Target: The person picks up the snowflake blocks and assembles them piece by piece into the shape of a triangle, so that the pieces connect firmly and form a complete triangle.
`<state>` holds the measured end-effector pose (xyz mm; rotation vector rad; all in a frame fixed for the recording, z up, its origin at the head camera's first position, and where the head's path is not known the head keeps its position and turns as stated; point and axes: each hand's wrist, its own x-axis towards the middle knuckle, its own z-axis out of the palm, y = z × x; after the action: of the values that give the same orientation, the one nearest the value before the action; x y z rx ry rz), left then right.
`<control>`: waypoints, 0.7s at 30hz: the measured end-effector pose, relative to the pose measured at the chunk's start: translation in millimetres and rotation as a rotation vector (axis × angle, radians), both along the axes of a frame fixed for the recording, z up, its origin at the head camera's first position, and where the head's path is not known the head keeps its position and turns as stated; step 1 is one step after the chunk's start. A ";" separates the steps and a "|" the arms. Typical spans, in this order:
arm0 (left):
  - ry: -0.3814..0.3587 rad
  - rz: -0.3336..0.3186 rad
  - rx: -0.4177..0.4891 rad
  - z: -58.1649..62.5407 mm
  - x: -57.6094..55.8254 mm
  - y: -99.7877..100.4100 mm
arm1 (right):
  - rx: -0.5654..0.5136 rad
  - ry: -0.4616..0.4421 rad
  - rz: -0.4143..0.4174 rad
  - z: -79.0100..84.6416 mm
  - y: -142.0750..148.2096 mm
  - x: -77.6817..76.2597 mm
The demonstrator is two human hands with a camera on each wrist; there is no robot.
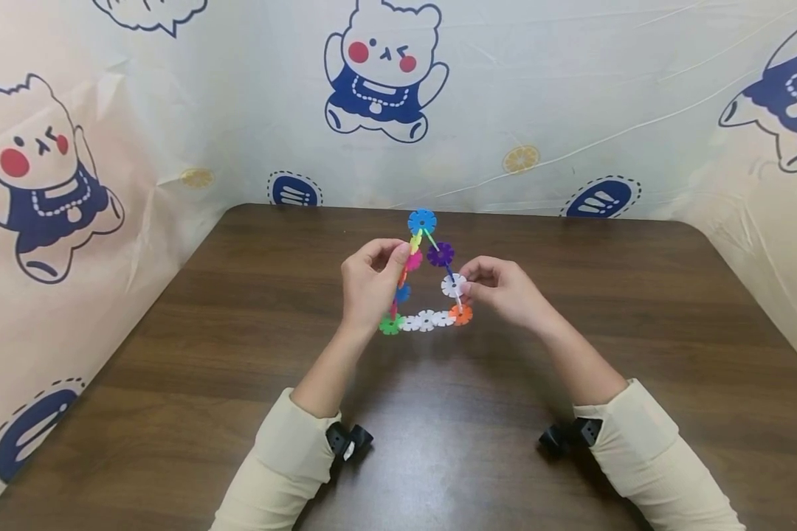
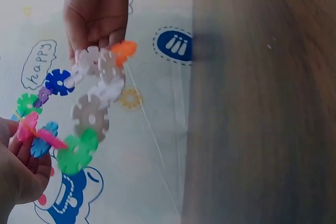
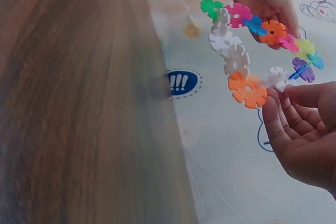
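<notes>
A triangular loop of interlocking plastic snowflake discs (image 1: 426,320) is held up above the table between both hands. My left hand (image 1: 370,284) pinches its left side near a pink disc (image 1: 414,259). With thumb and fingers, my right hand (image 1: 508,291) grips a white disc (image 1: 452,285) on the opposite side. A blue disc (image 1: 422,221) forms the top corner; a green disc (image 1: 390,324) and an orange disc (image 3: 248,89) mark the lower corners. White discs (image 2: 90,118) run between those two, seen closely in both wrist views. Fingers partly cover the left side.
A brown wooden table (image 1: 192,354) lies below. Behind and at its sides hangs a pale sheet (image 1: 239,88) printed with cartoon bears. Small black devices (image 1: 348,441) are strapped at both wrists, over light cream sleeves (image 1: 285,450).
</notes>
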<state>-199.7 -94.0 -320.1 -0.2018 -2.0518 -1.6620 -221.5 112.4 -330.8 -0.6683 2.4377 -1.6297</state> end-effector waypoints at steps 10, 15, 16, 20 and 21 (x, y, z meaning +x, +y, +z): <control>-0.230 -0.111 -0.191 -15.0 -8.5 -9.4 | -0.079 -0.100 -0.064 -5.3 22.6 -5.3; -0.315 -0.145 -0.247 -20.3 -14.1 -4.2 | -0.121 -0.203 -0.080 -9.5 30.5 -11.6; -0.322 -0.144 -0.251 -21.3 -15.8 -2.6 | -0.132 -0.226 -0.078 -10.9 31.9 -13.5; -0.392 -0.145 -0.250 -27.4 -24.9 3.3 | -0.167 -0.327 -0.055 -17.6 38.0 -21.9; -0.420 -0.153 -0.247 -30.1 -27.7 4.3 | -0.167 -0.349 -0.045 -19.7 39.5 -24.0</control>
<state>-227.4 -89.7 -350.2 -0.0982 -2.6172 -1.6415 -245.5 151.9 -350.6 -0.3146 2.1018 -1.8062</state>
